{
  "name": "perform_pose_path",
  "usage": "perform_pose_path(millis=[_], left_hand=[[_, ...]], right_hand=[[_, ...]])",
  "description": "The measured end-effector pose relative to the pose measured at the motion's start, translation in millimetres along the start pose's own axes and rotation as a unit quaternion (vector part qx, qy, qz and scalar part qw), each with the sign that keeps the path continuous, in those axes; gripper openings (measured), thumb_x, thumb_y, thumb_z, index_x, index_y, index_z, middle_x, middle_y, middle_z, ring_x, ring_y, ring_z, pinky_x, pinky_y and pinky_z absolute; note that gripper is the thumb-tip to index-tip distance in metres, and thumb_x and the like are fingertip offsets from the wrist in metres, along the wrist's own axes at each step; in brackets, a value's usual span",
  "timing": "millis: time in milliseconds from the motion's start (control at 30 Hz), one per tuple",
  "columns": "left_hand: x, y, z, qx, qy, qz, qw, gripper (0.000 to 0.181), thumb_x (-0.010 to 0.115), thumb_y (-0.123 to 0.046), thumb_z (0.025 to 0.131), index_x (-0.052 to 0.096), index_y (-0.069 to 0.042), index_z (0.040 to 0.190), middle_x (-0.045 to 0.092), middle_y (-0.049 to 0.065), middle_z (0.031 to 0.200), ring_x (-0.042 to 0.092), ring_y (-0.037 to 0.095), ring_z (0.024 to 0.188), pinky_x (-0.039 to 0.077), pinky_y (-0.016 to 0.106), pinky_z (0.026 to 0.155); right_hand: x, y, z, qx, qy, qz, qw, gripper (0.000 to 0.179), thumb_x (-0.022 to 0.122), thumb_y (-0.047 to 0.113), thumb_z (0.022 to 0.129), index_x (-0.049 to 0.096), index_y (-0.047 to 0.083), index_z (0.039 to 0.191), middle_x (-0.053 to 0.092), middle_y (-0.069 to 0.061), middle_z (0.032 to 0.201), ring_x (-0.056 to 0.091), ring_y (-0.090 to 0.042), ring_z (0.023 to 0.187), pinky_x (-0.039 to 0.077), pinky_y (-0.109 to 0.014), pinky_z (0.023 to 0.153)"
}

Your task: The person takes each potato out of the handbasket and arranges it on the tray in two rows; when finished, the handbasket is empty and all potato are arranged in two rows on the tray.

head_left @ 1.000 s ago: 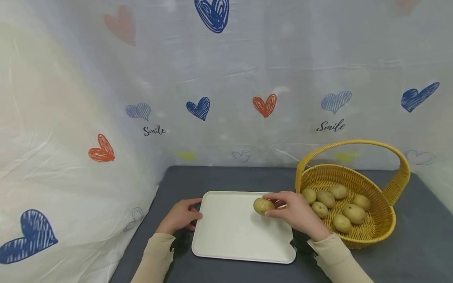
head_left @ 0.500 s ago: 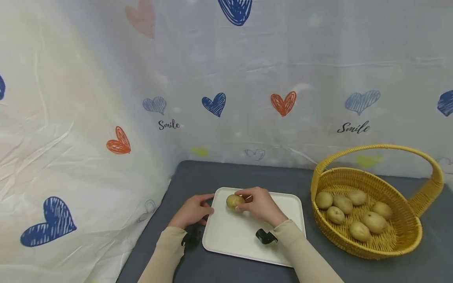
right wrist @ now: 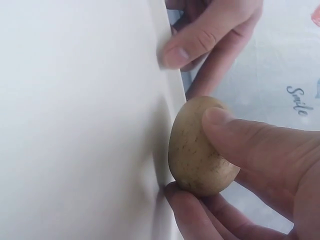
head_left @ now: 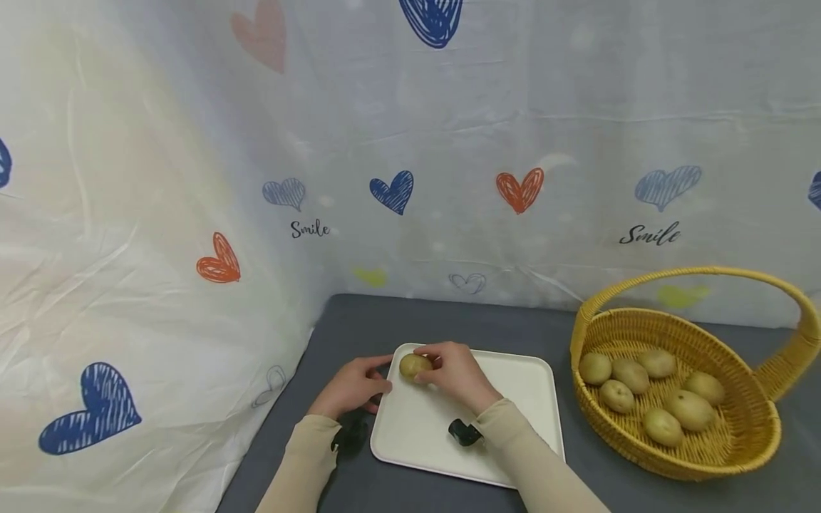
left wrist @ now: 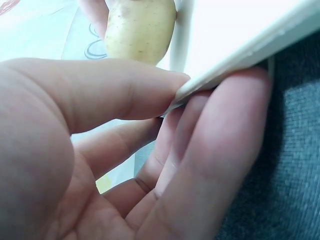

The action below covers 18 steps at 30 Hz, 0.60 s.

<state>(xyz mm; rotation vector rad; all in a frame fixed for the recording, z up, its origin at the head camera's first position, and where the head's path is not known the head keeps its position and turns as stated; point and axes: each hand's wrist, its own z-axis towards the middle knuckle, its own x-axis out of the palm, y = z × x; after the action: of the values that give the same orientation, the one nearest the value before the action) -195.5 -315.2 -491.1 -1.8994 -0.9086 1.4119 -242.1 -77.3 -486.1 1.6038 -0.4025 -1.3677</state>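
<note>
A pale brown potato (head_left: 414,366) is pinched between the thumb and fingers of my right hand (head_left: 457,374), close over the far left corner of a white rectangular tray (head_left: 436,434). In the right wrist view the thumb presses one side of the potato (right wrist: 197,155), with fingertips at its other side. My left hand (head_left: 353,388) grips the tray's left edge. The left wrist view has its thumb on the rim of the tray (left wrist: 225,62) and its fingers underneath. On the right, a yellow wicker basket (head_left: 596,420) holds several more potatoes (head_left: 689,410).
A dark grey cloth (head_left: 410,320) covers the table. Behind and to the left hangs a pale curtain (head_left: 449,107) printed with hearts and "Smile". The basket's tall arched handle (head_left: 699,271) rises over its bowl. A black wrist device (head_left: 463,432) shows below the right wrist.
My right hand has carried the potato leftward across the tray to its far left corner. My left hand still holds the tray's edge. The head view has turned, shifting the scene rightward.
</note>
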Motion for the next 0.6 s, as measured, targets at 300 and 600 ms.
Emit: perform_pose_path(millis=[300,600], left_hand=[[0.4,-2.7,1.8,0.001,0.000,0.003,1.0000,0.059,0.078,-0.017,0.098,0.062,-0.019,0.154,0.069,0.009,0.094,0.070,0.019,0.075,0.065,0.036,0.063],[-1.5,2.8,1.4,-0.008,-0.001,-0.014,0.9999,0.061,0.078,-0.016,0.097,0.061,-0.019,0.155,0.069,0.010,0.095,0.072,0.019,0.075,0.066,0.036,0.064]], right_hand=[[1.6,2.4,-2.2,-0.010,-0.017,-0.028,0.9994,0.044,0.095,0.016,0.082,0.082,0.017,0.124,0.079,-0.002,0.101,0.068,-0.014,0.088,0.055,-0.032,0.078],[4.0,1.7,-2.3,0.000,-0.010,-0.013,0.9999,0.047,0.096,0.014,0.079,0.080,0.010,0.124,0.079,-0.007,0.108,0.072,-0.017,0.096,0.059,-0.039,0.088]])
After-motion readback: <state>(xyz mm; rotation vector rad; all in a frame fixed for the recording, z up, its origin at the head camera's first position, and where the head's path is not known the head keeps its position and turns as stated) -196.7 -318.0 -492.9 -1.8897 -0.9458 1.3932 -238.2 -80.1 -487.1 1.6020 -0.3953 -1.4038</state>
